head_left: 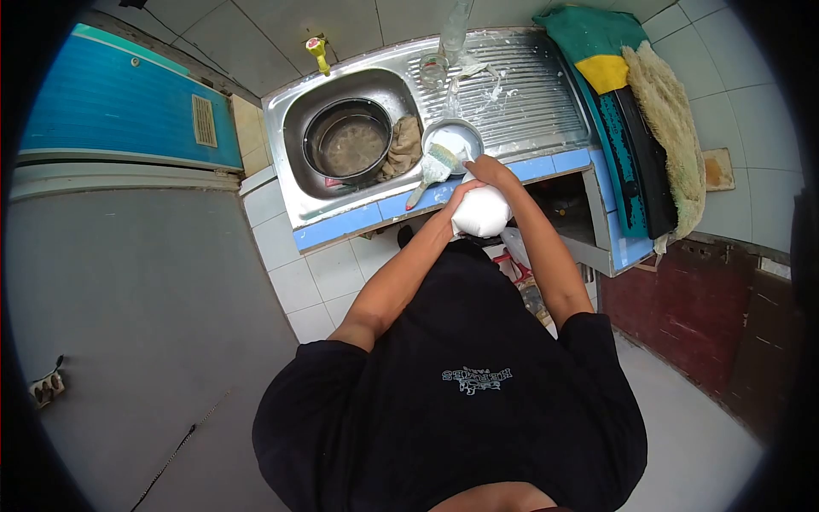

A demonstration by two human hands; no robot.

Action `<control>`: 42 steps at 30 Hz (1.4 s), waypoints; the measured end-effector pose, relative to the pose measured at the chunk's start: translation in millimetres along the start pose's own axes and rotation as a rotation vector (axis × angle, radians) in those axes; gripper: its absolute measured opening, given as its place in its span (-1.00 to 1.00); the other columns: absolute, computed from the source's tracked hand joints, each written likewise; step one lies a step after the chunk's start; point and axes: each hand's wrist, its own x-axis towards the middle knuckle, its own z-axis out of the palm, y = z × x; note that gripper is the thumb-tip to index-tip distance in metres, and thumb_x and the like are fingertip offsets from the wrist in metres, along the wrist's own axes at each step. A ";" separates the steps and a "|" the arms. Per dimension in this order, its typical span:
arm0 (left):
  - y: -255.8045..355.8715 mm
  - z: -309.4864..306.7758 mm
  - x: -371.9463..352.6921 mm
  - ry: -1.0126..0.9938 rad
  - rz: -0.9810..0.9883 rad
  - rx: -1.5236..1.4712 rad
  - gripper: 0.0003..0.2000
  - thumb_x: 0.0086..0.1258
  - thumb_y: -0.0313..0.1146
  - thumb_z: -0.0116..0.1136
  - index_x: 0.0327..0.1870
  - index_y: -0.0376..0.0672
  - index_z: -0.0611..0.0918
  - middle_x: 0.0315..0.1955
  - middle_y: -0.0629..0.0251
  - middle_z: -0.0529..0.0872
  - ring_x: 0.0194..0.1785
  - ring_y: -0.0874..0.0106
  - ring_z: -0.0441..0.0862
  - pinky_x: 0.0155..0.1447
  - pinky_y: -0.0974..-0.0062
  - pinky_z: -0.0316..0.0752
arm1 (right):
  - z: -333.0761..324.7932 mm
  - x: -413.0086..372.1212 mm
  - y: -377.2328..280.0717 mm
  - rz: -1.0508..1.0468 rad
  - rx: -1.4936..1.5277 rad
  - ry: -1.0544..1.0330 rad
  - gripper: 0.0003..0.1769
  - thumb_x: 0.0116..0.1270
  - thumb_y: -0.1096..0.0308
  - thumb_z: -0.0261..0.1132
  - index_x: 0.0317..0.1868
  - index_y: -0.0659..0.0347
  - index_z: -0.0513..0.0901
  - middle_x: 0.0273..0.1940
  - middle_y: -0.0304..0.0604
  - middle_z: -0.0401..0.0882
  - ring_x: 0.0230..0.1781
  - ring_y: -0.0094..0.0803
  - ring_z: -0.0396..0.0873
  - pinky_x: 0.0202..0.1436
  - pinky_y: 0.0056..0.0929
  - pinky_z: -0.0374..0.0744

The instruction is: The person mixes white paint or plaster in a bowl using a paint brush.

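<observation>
A full white bag point(481, 212) hangs just in front of the counter's blue edge, gripped by both hands. My left hand point(461, 198) is wrapped round its left side near the top. At the bag's narrow neck, my right hand point(490, 172) has its fingers closed. Right behind the hands, a round metal bowl point(469, 132) with white stuff inside stands on the steel drainboard point(546, 107). A brush point(438, 165) smeared with white rests against the bowl's left rim, its handle pointing toward the blue tiles.
A dark basin point(347, 141) of murky water sits in the sink, beside a brown cloth point(404, 148). A glass jar point(433, 70) and clear plastic stand behind the bowl. Green cloth point(589, 32) and a shaggy mat point(670, 128) lie at the right. A yellow tap point(317, 54) is behind.
</observation>
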 end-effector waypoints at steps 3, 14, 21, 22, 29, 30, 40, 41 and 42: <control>1.5 1.6 -1.9 0.002 0.006 0.005 -0.62 0.22 -0.14 0.08 -0.06 -0.23 0.52 -0.31 0.14 0.67 -0.33 0.24 0.69 -0.24 0.20 0.64 | 0.8 1.5 2.0 -0.003 0.009 0.008 -0.40 0.31 -0.03 0.08 -0.13 0.49 0.61 -0.11 0.34 0.57 -0.04 0.13 0.56 0.08 -0.15 0.47; -0.8 -0.3 0.1 -0.009 0.011 0.000 -0.62 0.21 -0.14 0.08 -0.06 -0.23 0.52 -0.30 0.13 0.67 -0.32 0.23 0.69 -0.23 0.20 0.64 | 1.0 -2.8 0.1 0.009 0.020 0.014 -0.40 0.29 -0.01 0.09 -0.14 0.50 0.61 -0.12 0.34 0.57 -0.05 0.12 0.57 0.08 -0.16 0.47; -0.7 2.5 -1.6 -0.012 0.004 0.007 -0.62 0.21 -0.14 0.08 -0.07 -0.22 0.53 -0.32 0.14 0.67 -0.33 0.24 0.69 -0.24 0.21 0.64 | 2.3 0.3 3.0 0.009 0.005 0.013 -0.40 0.29 -0.02 0.10 -0.13 0.49 0.61 -0.12 0.33 0.58 -0.05 0.11 0.57 0.08 -0.16 0.48; -0.4 3.6 -2.4 -0.006 0.021 0.012 -0.62 0.21 -0.14 0.08 -0.07 -0.23 0.53 -0.32 0.14 0.67 -0.33 0.24 0.69 -0.24 0.21 0.64 | 2.6 1.1 3.5 0.009 0.005 0.013 -0.40 0.29 -0.02 0.10 -0.13 0.49 0.61 -0.12 0.33 0.58 -0.05 0.11 0.57 0.08 -0.16 0.48; 0.7 0.5 -1.3 0.008 0.014 0.027 -0.61 0.20 -0.13 0.09 -0.07 -0.23 0.53 -0.32 0.14 0.67 -0.34 0.25 0.69 -0.26 0.22 0.64 | 1.6 -3.0 0.3 0.017 0.031 0.022 -0.39 0.28 -0.03 0.12 -0.12 0.50 0.61 -0.12 0.33 0.58 -0.05 0.11 0.57 0.07 -0.16 0.48; 0.8 0.1 -1.5 0.009 0.017 0.029 -0.61 0.20 -0.13 0.09 -0.07 -0.23 0.53 -0.33 0.14 0.67 -0.35 0.25 0.69 -0.26 0.22 0.64 | 1.9 -2.5 0.1 0.016 0.030 0.019 -0.39 0.27 -0.03 0.12 -0.12 0.50 0.61 -0.12 0.33 0.58 -0.05 0.11 0.57 0.07 -0.16 0.48; 0.0 -4.5 1.1 0.000 -0.006 0.024 -0.63 0.20 -0.14 0.10 -0.09 -0.22 0.54 -0.34 0.16 0.67 -0.36 0.27 0.68 -0.27 0.24 0.64 | 5.5 2.7 4.2 0.001 0.029 0.028 -0.39 0.27 -0.02 0.13 -0.13 0.53 0.60 -0.14 0.35 0.58 -0.07 0.11 0.58 0.05 -0.16 0.50; 0.2 -4.4 0.8 0.001 -0.006 0.024 -0.63 0.20 -0.14 0.10 -0.09 -0.22 0.54 -0.34 0.16 0.67 -0.36 0.27 0.68 -0.27 0.24 0.64 | 5.6 2.6 4.2 0.006 0.032 0.028 -0.38 0.27 -0.02 0.13 -0.13 0.53 0.60 -0.14 0.35 0.58 -0.07 0.12 0.58 0.05 -0.16 0.50; 0.0 -5.1 1.7 -0.001 -0.001 0.023 -0.63 0.20 -0.14 0.10 -0.09 -0.22 0.54 -0.34 0.16 0.67 -0.36 0.27 0.68 -0.27 0.24 0.63 | 5.6 2.4 4.4 0.012 0.035 0.029 -0.38 0.27 -0.02 0.13 -0.13 0.53 0.60 -0.14 0.35 0.58 -0.07 0.12 0.58 0.05 -0.16 0.50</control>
